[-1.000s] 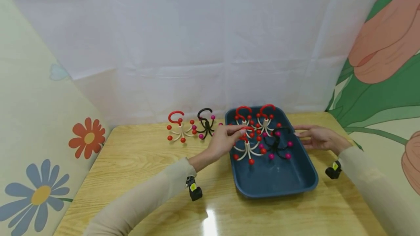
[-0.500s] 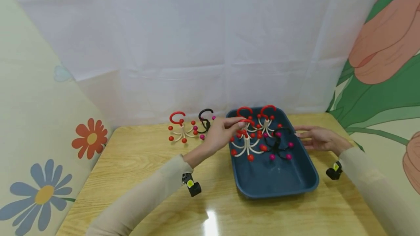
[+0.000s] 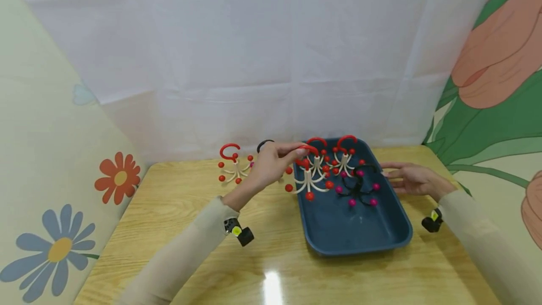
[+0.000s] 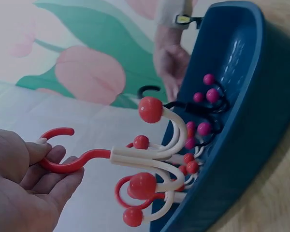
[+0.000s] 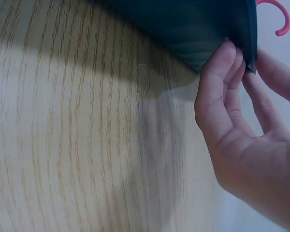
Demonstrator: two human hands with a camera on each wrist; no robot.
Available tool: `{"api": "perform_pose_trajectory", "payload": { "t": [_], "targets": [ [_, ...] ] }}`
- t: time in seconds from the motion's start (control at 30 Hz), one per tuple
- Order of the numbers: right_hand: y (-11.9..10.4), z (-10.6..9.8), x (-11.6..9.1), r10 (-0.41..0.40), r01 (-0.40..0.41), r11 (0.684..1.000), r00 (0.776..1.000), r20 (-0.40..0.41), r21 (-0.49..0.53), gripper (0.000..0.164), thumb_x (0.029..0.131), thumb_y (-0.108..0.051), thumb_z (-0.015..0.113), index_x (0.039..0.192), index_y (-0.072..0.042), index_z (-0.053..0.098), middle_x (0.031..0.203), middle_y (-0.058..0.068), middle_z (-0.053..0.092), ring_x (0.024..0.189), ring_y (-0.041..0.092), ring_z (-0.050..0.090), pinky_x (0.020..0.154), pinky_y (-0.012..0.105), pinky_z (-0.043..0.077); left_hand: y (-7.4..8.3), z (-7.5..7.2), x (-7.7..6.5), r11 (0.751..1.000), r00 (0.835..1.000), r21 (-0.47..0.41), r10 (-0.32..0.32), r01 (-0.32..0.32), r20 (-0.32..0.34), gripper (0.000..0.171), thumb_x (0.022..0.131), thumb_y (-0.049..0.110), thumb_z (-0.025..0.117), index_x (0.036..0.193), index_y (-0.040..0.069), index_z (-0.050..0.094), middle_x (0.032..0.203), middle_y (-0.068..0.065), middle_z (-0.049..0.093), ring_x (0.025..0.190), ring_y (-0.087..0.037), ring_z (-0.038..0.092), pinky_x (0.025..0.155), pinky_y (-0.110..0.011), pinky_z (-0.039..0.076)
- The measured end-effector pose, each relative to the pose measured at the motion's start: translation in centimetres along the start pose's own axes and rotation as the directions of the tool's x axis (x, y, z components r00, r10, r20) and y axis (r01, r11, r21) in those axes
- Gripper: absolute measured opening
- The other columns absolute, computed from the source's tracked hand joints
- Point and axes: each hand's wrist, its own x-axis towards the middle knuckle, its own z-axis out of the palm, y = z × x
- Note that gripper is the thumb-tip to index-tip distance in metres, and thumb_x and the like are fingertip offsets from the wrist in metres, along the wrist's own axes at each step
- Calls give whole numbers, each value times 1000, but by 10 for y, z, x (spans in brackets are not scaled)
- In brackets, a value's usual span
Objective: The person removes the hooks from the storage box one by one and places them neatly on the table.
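Observation:
My left hand point(image 3: 271, 161) pinches the red hook of a multi-arm hanger point(image 3: 308, 178), which has cream curved arms tipped with red balls. In the left wrist view this hanger point(image 4: 130, 154) hangs at the left edge of the dark blue tray point(image 4: 275, 96). My right hand point(image 3: 412, 179) has its fingertips at the tray's right rim, fingers mostly straight; the right wrist view shows the fingers point(image 5: 215, 92) against the outer wall. In the tray stand two more red-hooked cream hangers point(image 3: 317, 166) point(image 3: 345, 164) and a black hanger point(image 3: 357, 189) with magenta balls.
Left of the tray, another cream hanger point(image 3: 235, 169) with a red hook stands on the wooden table point(image 3: 190, 229). Behind my left hand a black hook point(image 3: 265, 143) shows, the rest hidden. A white sheet point(image 3: 220, 69) hangs behind the table.
My left hand has lifted the red-hooked hanger and moved it left, from over the tray's inside to its left rim. My right hand stays at the tray's right side.

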Motion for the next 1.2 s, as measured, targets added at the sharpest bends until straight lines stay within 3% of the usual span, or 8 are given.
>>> {"api": "perform_pose_trajectory", "payload": {
  "t": [0.1,0.27,0.33,0.53,0.77,0.97,1.03,1.2],
  "targets": [
    [0,0,0,2,-2,1000,1000,-4,-1,37,109,-17,57,145,-28,54,113,-9,73,105,12,72,92,30,61,1,-9,-1,1000,1000,8,10,-10,-5,34,107,32,64,136,18,73,118,-14,80,39,-13,35,43,-26,29],
    [-2,-1,0,-2,2,1000,1000,-5,6,37,110,-16,55,145,-27,53,114,-10,73,105,11,72,92,30,61,-2,-26,-6,999,1000,25,-20,21,-20,34,107,34,63,136,19,73,128,-10,77,66,1,62,57,-25,44],
    [-2,-1,0,-5,5,1000,1000,-5,9,33,110,-16,55,140,-29,55,114,-10,73,105,11,72,91,30,61,-4,-33,-9,999,999,38,-26,27,-37,33,107,35,64,134,21,74,127,-8,78,67,0,62,58,-25,45],
    [-3,-1,0,-2,2,1000,1000,-10,6,34,110,-15,55,142,-28,55,113,-10,73,104,12,72,91,30,61,-12,-48,-17,995,997,96,-26,33,-79,33,106,37,65,134,21,75,117,-11,81,42,-13,35,45,-27,30],
    [-2,-1,0,-2,2,1000,1000,-11,0,43,110,-16,56,151,-24,48,113,-10,74,104,11,73,91,30,62,-25,-59,-27,991,992,111,-61,74,-113,38,105,36,67,138,18,72,92,-23,77,43,-13,27,45,-27,27],
    [-1,-1,-1,-5,6,1000,1000,-9,4,33,110,-15,55,140,-29,56,114,-10,73,104,11,72,91,30,61,-39,-60,-34,990,989,105,-87,99,-119,35,105,35,66,135,18,74,111,-16,81,40,-10,22,43,-25,22],
    [-1,0,-1,-6,6,1000,1000,-7,5,33,110,-15,54,140,-29,56,114,-10,73,105,11,72,91,30,61,-44,-60,-35,990,989,105,-84,96,-118,34,106,34,65,134,18,74,119,-12,80,42,-6,34,44,-25,26],
    [-1,2,-2,-3,4,1000,1000,-8,9,33,110,-14,54,140,-28,56,114,-9,73,105,11,72,92,30,61,-51,-57,-37,989,989,101,-96,108,-114,34,105,36,65,134,19,75,122,-9,79,43,-5,34,45,-25,26]
  ]
}}
